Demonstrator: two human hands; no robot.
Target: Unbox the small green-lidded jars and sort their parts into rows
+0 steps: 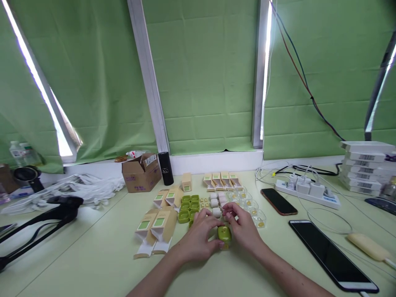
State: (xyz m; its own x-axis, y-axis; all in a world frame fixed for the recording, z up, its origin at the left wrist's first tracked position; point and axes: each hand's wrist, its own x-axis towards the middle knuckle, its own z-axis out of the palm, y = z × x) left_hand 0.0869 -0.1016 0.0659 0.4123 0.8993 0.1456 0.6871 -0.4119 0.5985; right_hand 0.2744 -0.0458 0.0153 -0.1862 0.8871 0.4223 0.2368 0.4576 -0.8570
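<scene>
A small glossy olive-green square case (224, 233) sits between my hands, with a clear, yellowish part below it. My left hand (198, 238) is closed on its left side, thumb low and fingers curled above. My right hand (243, 226) is bent close by on the right, fingertips pinched together; whatever they hold is too small to make out. Just beyond the fingers stand white cylinders (217, 212). Open green square cases (183, 216) sit in rows to the left, beside small yellowish pieces (204, 202). Clear domed covers (260, 220) lie to the right.
Opened beige cartons (163, 227) lie at left, more cartons (222, 181) behind. A cardboard box (141, 173) and black cylinder (166, 169) stand at the back. At right are a phone (279, 201), a larger phone (332, 253), a power strip (309, 194) and cables. A black stand (58, 214) reaches in from the left.
</scene>
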